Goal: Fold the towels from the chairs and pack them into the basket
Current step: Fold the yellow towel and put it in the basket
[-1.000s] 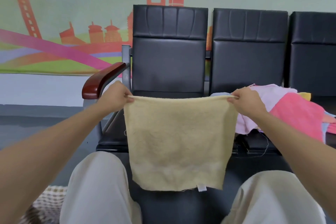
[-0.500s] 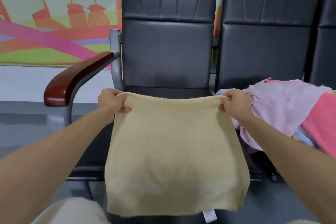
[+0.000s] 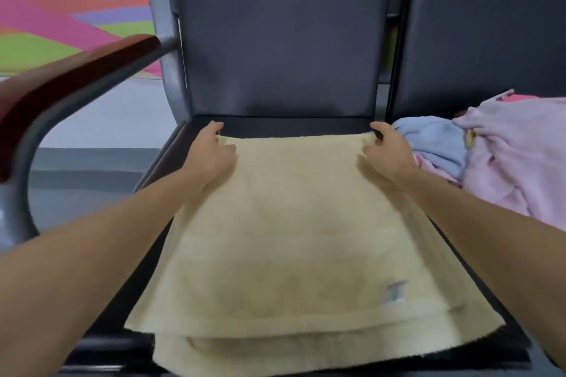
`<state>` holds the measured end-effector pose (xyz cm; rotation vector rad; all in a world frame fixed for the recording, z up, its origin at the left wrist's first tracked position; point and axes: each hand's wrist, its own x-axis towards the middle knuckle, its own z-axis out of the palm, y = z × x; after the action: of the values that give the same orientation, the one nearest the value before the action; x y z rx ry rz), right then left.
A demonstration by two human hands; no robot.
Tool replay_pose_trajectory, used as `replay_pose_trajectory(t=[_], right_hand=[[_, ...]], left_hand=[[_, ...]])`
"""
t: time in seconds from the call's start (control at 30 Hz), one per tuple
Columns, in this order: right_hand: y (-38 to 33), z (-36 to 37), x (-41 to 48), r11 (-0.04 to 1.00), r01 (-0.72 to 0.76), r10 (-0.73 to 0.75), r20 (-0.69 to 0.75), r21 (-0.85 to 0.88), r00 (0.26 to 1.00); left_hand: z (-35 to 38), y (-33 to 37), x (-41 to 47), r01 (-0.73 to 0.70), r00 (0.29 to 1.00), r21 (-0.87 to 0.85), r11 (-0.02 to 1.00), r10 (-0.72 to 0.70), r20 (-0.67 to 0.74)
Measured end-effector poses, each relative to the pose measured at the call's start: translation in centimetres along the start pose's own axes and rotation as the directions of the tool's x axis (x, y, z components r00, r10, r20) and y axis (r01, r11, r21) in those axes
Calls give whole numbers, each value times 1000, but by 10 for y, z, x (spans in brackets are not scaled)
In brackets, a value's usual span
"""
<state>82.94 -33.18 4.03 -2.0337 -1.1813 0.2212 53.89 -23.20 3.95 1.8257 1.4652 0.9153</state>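
Note:
A pale yellow towel (image 3: 294,232) lies spread on the black seat (image 3: 284,125) of the left chair, doubled over, its near edges hanging past the seat front. My left hand (image 3: 211,153) pinches its far left corner. At the far right corner my right hand (image 3: 387,153) pinches the towel in the same way. Both hands rest low on the seat. A heap of towels sits on the neighbouring seat: a light blue one (image 3: 435,144) and a pink one (image 3: 517,156). No basket is in view.
The black chair back (image 3: 284,34) rises right behind the towel. A dark red wooden armrest (image 3: 67,76) on a grey metal frame (image 3: 167,49) juts out at the left. Grey floor and a colourful wall mural lie beyond it.
The towel hung in the air between my hands; now it lies flat on the seat, folded over. Both hands have gone forward and down with its far corners.

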Motion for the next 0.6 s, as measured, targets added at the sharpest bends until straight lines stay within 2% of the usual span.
replay_pose_trajectory(t=[0.13,0.27,0.37,0.47,0.53,0.6], right_hand=[[-3,-17,-28,989,122,-113,106,-79,988],[-8,-47,-77,956,287,-271,188,-65,944],[-14,-71,-107,932,358,-326,301,-59,896],[-22,-91,-143,917,382,-289,472,-113,833],[-30,-94,-163,892,430,-315,495,-136,810],[-41,-88,-181,860,489,-346,538,-145,768]], left_hand=[[-8,14,-26,-191,979,110,975,181,97],[-33,32,-78,-375,906,301,877,277,321],[-49,38,-114,-419,862,373,828,234,449],[-67,44,-151,-439,801,453,776,109,589],[-76,40,-169,-458,764,500,735,37,645],[-80,26,-181,-451,757,499,740,21,653]])
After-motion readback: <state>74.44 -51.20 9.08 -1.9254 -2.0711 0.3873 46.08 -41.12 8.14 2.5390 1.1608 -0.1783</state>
